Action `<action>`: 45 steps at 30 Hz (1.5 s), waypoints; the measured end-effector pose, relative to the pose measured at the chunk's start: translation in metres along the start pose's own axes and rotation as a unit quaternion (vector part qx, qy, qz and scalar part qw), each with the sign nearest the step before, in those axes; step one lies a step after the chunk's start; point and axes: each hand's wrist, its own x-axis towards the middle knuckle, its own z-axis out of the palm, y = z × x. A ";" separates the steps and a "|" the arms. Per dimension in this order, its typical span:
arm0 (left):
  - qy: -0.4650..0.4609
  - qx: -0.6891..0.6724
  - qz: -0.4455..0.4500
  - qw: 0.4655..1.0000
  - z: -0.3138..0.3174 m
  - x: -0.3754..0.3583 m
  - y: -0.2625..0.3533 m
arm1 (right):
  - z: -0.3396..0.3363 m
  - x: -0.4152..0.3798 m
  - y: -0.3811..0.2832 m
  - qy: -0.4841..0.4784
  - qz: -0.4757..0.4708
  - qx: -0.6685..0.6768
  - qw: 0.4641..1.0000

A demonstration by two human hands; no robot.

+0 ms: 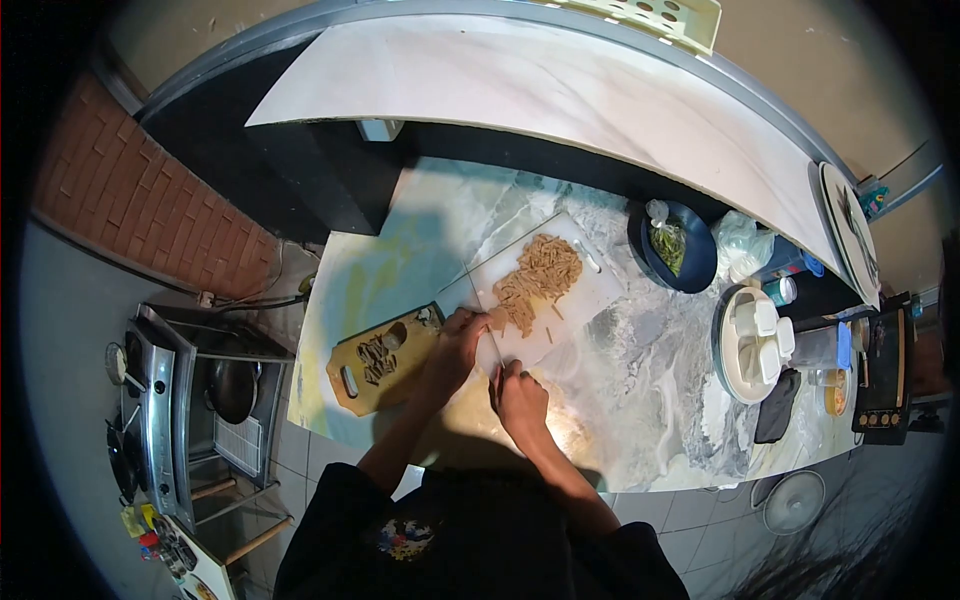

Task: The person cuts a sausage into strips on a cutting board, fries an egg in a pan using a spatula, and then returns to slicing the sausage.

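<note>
My right hand [521, 400] is wrapped round the handle of a knife, whose narrow blade [497, 347] points away from me over the white cutting board [600, 296]. Close by, my left hand [463, 342] has its fingers bunched on a small pale-brown piece of food [497, 318] at the board's left side. A heap of pale-brown cut strips [548, 270] lies on the white board beyond both hands. Left of my left hand, a wooden cutting board [345, 345] carries dark sliced pieces [375, 360], possibly mushrooms.
At the right stand a dark bowl [705, 262] with bagged greens, a plastic bag [742, 245], and an oval plate [733, 385] bearing white dishes. A dark cloth [777, 408] lies near the front edge. A raised shelf [560, 95] runs along the back; a stove [160, 400] is at left.
</note>
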 end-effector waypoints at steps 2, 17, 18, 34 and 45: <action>-0.009 0.013 0.000 1.000 0.002 -0.002 -0.006 | 0.000 -0.001 0.000 0.002 0.001 -0.002 1.000; -0.041 -0.002 -0.040 0.998 -0.006 0.006 0.014 | -0.011 0.003 -0.006 -0.014 0.022 -0.013 1.000; -0.032 0.005 -0.041 0.999 -0.006 0.005 0.014 | -0.010 0.003 -0.005 -0.011 0.022 -0.011 1.000; 0.041 -0.033 -0.059 0.997 0.003 -0.011 -0.017 | -0.005 -0.003 0.001 -0.024 0.006 0.057 0.998; 0.077 -0.017 -0.091 0.993 0.008 -0.015 -0.020 | -0.002 -0.001 0.001 -0.043 0.021 0.019 0.999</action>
